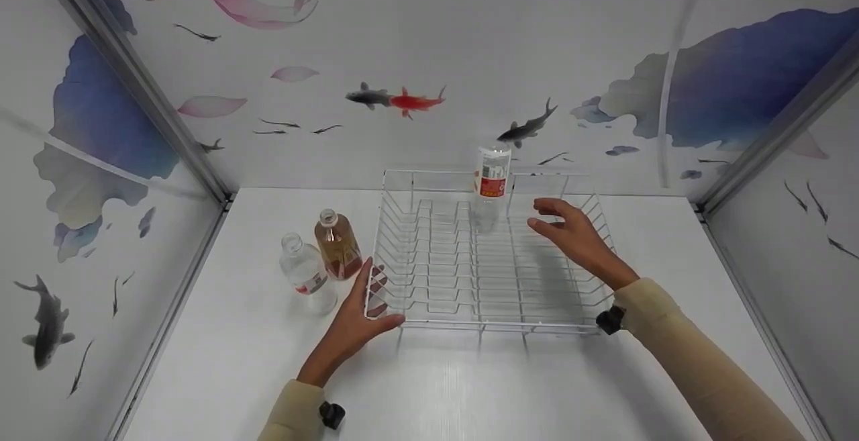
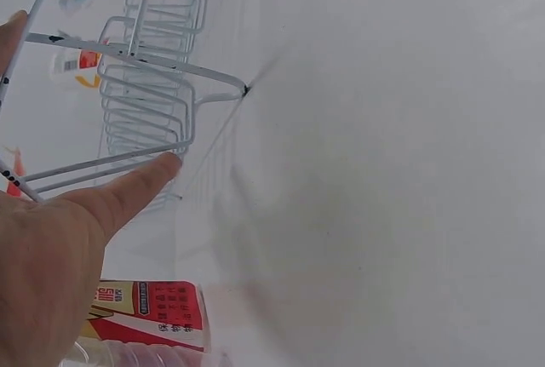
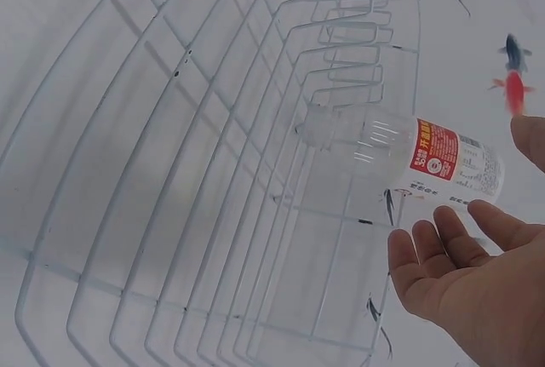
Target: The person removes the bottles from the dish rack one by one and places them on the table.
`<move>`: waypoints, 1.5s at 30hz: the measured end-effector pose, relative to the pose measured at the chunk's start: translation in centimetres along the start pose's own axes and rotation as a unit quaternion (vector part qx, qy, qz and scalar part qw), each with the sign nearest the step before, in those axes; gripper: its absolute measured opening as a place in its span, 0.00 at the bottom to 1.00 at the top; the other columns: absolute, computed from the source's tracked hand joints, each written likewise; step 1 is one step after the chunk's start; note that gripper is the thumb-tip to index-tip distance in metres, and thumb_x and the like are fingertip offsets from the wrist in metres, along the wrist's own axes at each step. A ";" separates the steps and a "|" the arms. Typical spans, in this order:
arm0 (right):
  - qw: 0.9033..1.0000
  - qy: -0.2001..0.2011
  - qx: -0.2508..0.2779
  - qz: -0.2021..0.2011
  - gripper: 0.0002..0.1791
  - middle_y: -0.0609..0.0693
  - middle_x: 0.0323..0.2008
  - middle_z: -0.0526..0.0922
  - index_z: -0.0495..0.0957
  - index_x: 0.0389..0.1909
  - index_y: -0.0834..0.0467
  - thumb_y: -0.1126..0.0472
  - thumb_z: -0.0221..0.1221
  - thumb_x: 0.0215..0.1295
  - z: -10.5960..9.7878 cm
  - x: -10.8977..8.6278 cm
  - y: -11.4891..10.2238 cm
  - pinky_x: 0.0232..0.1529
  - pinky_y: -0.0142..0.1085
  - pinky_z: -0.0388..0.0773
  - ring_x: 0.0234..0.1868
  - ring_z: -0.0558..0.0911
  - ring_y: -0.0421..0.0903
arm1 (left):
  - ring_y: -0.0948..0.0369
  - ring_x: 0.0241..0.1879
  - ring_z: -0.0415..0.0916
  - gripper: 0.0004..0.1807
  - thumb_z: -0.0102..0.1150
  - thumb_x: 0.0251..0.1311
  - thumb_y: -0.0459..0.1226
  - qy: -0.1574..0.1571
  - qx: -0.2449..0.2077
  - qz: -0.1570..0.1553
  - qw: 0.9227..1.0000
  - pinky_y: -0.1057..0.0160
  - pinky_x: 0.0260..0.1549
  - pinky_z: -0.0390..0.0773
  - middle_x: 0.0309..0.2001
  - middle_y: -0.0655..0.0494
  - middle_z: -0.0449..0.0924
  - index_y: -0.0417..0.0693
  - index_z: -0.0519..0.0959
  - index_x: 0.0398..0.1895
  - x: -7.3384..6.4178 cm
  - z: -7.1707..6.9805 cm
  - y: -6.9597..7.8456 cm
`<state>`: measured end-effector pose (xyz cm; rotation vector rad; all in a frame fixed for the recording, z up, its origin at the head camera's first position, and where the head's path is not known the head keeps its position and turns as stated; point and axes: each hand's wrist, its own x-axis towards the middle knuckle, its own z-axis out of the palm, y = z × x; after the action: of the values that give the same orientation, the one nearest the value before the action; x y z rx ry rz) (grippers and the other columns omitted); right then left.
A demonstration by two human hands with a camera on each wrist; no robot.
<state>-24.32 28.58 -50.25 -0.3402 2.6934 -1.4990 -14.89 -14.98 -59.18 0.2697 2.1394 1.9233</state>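
A white wire dish rack stands on the table. My left hand grips its front left corner, the thumb along the front rim and fingers around the side wires. Toward the back of the rack a clear plastic bottle with a red and white label stands upside down, neck among the wires. Right of that bottle, my right hand hovers over the rack with fingers loosely bent and nothing in them; in the right wrist view its fingertips are close beside the bottle's base end.
Left of the rack, a clear bottle and a brownish bottle stand upright, uncapped. Close behind the rack rises a white wall printed with fish and petals. Side panels border the white table.
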 end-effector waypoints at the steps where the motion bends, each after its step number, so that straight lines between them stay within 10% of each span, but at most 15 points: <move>1: 1.000 0.001 0.002 0.002 0.34 0.67 0.76 0.73 0.70 0.78 0.65 0.49 0.63 0.83 0.0 0.0 0.1 0.77 0.61 0.71 0.77 0.71 0.64 | 0.39 0.84 0.58 0.74 0.85 0.59 0.46 -0.001 0.000 -0.001 1.000 0.47 0.76 0.71 0.88 0.39 0.52 0.57 0.35 0.93 0.0 0.0 0.0; 45: 0.999 0.003 0.036 0.041 0.42 0.65 0.80 0.68 0.67 0.81 0.64 0.50 0.71 0.76 3.5 4.8 2.4 0.82 0.60 0.65 0.82 0.66 0.63 | 0.39 0.79 0.69 0.73 0.85 0.60 0.47 0.005 0.004 -0.005 1.000 0.47 0.69 0.79 0.85 0.39 0.60 0.58 0.35 0.93 -0.3 0.1 -0.3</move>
<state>-28.95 25.88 -53.84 -0.2199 2.6153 -1.5697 -14.58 -15.01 -59.48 0.2498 2.1518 1.9143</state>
